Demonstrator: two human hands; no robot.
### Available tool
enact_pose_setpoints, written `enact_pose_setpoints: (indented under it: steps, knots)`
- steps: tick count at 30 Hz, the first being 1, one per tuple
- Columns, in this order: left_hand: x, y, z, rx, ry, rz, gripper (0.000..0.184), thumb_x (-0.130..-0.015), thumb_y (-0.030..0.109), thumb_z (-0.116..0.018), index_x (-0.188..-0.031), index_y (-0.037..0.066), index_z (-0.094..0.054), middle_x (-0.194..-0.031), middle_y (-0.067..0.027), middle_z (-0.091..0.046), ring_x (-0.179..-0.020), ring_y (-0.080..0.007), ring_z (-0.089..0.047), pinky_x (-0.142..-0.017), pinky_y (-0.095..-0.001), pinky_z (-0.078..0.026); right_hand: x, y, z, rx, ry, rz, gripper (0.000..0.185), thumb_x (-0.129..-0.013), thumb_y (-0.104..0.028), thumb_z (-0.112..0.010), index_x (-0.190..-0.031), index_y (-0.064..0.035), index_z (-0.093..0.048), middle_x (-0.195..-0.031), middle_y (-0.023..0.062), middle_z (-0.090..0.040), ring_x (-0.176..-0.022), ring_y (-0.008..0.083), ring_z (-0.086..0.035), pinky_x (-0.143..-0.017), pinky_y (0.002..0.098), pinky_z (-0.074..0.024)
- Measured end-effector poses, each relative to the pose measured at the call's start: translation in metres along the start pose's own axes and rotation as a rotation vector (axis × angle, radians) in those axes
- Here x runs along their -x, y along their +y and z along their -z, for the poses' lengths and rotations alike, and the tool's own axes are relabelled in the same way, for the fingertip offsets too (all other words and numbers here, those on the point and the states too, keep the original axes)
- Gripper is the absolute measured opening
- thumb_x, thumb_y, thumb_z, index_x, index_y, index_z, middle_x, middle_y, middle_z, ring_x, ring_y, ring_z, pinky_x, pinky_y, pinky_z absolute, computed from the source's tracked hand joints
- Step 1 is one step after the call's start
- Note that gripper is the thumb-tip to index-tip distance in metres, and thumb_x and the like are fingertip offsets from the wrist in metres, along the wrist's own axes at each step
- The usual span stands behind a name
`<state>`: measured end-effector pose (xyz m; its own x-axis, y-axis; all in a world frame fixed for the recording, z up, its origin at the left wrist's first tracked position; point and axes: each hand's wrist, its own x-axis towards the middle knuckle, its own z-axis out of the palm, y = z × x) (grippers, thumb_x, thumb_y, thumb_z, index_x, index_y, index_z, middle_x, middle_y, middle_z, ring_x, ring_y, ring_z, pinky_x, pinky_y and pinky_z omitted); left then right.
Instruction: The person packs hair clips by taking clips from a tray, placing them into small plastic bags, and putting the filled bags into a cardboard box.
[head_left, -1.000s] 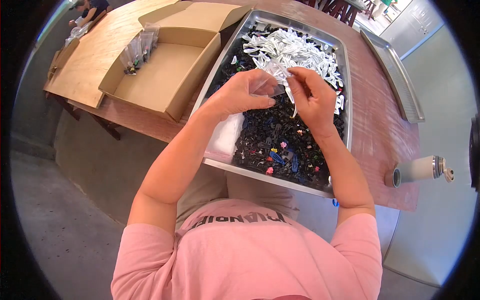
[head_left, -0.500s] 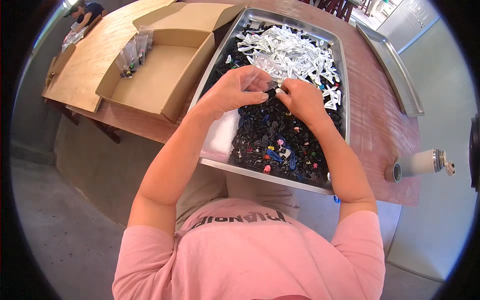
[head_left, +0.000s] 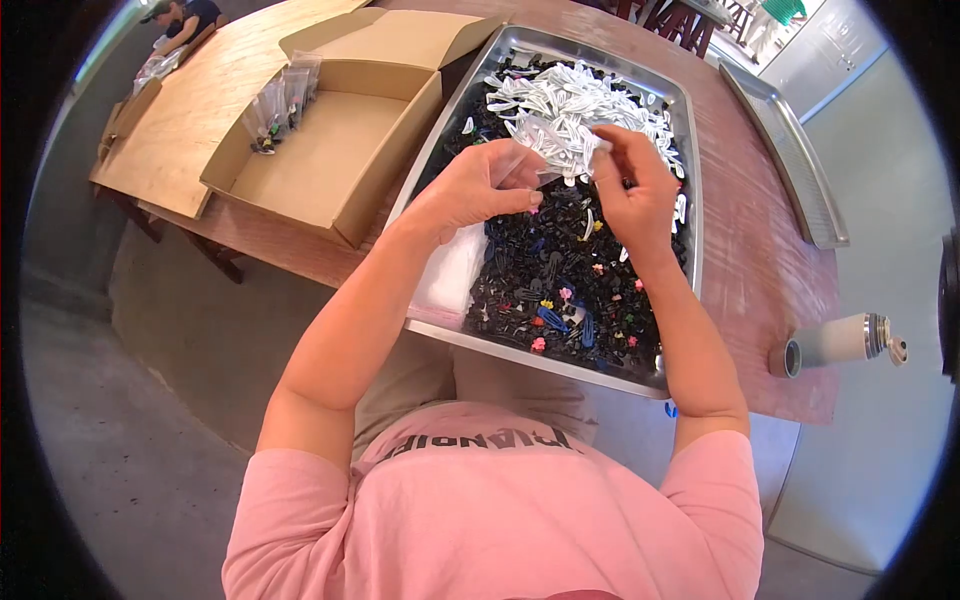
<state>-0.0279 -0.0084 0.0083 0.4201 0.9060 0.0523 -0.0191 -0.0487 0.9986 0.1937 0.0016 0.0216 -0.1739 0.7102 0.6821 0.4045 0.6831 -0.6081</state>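
My left hand (head_left: 487, 188) holds a clear plastic bag (head_left: 540, 140) over the middle of a metal tray (head_left: 697, 225). Just right of the bag, my right hand (head_left: 640, 190) pinches a small white piece between thumb and fingers. White clips (head_left: 580, 95) lie heaped in the far part of the tray. Nearer me are many black clips (head_left: 545, 265), with blue clips (head_left: 587, 330) and small pink and yellow flower pieces among them. A stack of clear bags (head_left: 450, 270) rests at the tray's left near side.
An open cardboard box (head_left: 330, 150) with several filled bags (head_left: 285, 100) stands left of the tray. A flask (head_left: 840, 338) and its cup (head_left: 785, 357) are at the right. Another metal tray (head_left: 785, 150) lies at the far right. A person (head_left: 185, 25) sits at the far left.
Since half a second ago my right hand has lifted from beside the bag and moved right, with a white piece now at its fingertips. My left hand still holds the bag.
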Motion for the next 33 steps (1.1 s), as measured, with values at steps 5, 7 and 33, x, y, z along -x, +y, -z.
enact_pose_setpoints:
  steps: [5, 7, 33]
  knots:
    - [-0.001, -0.003, -0.001, -0.013, 0.03, 0.024, 0.048, -0.082, 0.012, -0.078, -0.123, -0.001, -0.059, -0.108, -0.0078, -0.062, -0.103, -0.0152, -0.059, -0.093, -0.0306, -0.05, 0.005, -0.018, 0.004, -0.108, 0.103, 0.119, 0.016, -0.091, -0.001, -0.069, -0.106, -0.0011, -0.066, -0.088, 0.0028, -0.068, -0.074, 0.0062, -0.064, -0.067, 0.0196, -0.0497]
    - [-0.002, -0.006, -0.002, -0.035, 0.025, 0.018, 0.048, -0.081, 0.011, -0.078, -0.124, -0.002, -0.059, -0.109, -0.0079, -0.062, -0.105, -0.0158, -0.059, -0.095, -0.0316, -0.049, 0.006, -0.025, 0.002, -0.055, 0.073, 0.104, 0.015, -0.09, -0.001, -0.07, -0.105, -0.0013, -0.066, -0.087, 0.0021, -0.068, -0.073, 0.0052, -0.063, -0.065, 0.0192, -0.0488]
    - [0.0, 0.002, 0.0, -0.008, 0.002, -0.062, 0.048, -0.085, 0.015, -0.076, -0.125, 0.0, -0.056, -0.109, -0.0066, -0.062, -0.1, -0.0136, -0.061, -0.088, -0.0291, -0.051, -0.003, 0.009, 0.005, 0.07, -0.178, -0.111, 0.016, -0.09, -0.01, -0.068, -0.105, -0.0035, -0.068, -0.085, 0.0051, -0.069, -0.073, 0.012, -0.063, -0.067, 0.0266, -0.0496]
